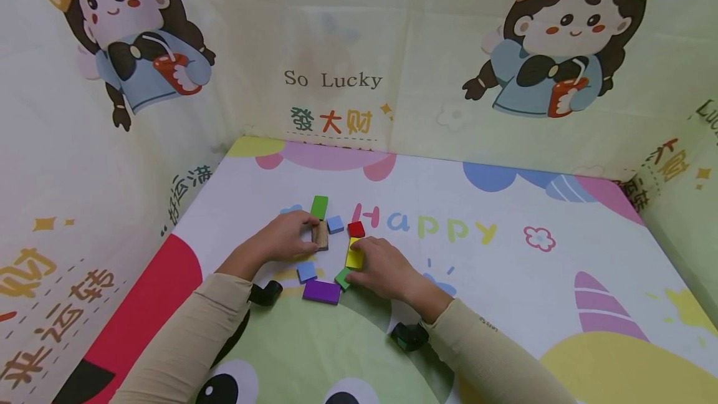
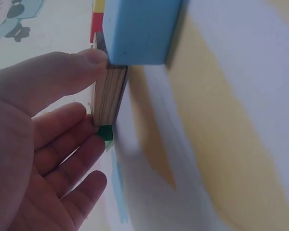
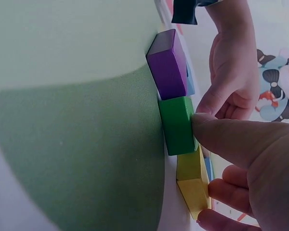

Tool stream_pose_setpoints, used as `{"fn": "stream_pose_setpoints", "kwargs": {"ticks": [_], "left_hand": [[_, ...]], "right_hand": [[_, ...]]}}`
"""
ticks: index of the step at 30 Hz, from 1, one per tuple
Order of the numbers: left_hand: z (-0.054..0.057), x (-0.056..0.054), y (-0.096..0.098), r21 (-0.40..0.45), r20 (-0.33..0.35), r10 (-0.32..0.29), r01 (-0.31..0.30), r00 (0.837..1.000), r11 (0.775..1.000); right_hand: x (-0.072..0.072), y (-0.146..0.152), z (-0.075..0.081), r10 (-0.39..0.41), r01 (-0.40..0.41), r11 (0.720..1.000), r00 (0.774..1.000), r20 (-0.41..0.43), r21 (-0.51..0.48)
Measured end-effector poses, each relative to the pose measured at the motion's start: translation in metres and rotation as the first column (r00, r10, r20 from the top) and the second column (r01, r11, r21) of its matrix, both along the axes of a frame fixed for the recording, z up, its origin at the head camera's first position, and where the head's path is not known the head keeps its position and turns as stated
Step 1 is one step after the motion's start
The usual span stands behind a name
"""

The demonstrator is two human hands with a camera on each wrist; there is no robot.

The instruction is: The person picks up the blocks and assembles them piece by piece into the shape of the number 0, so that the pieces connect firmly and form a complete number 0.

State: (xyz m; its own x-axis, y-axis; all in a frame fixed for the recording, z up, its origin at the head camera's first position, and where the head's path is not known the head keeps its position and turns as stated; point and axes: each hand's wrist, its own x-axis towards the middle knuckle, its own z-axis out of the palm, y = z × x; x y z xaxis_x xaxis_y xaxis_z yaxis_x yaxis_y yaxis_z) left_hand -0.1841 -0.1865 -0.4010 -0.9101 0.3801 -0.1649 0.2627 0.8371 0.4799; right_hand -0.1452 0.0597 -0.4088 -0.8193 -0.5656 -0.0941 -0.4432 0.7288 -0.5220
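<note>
Counting: finding one left hand (image 1: 285, 235) and one right hand (image 1: 388, 268), and eight blocks: one wooden block (image 1: 322, 237), one yellow block (image 1: 354, 259), one red block (image 1: 356, 229), one purple block (image 1: 321, 292), a near green block (image 1: 341, 278), a far green block (image 1: 319, 207), a near blue block (image 1: 306, 272) and a far blue block (image 1: 335, 224).
Left hand: pinching the wooden block, with thumb and fingers at its two ends; being apart from the right hand.
Right hand: touching the near green block with the thumb and the yellow block with the fingers; squeezing or only touching, cannot tell.
Past the left fingers: showing the far green block, then the far blue block to the right.
Past the right fingers: showing the red block, right by the yellow one.
Between the wrists: showing the purple block, with the near blue block just behind it.
Room: leaving a small gap between the hands.
Table (image 1: 493, 304): spreading wide to the right of the right hand; meeting the wall cloth (image 1: 426, 80) well past both hands.
Hard to see: hiding some yellow behind the right fingers; cutting off the near blue block in the left wrist view.
</note>
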Motion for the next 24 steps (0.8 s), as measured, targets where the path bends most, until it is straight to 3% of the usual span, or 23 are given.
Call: {"fn": "stream_pose_setpoints", "kwargs": {"ticks": [13, 24], "left_hand": [[0.0, -0.001, -0.006, 0.003, 0.025, -0.005, 0.005, 1.0, 1.0], [0.0, 0.0, -0.013, -0.006, 0.009, -0.05, 0.05, 0.999, 0.999]], "right_hand": [[0.0, 0.001, -0.001, 0.004, -0.004, 1.0, 1.0, -0.008, -0.014], [0.0, 0.001, -0.001, 0.003, -0.003, 1.0, 1.0, -0.006, -0.018]]}}
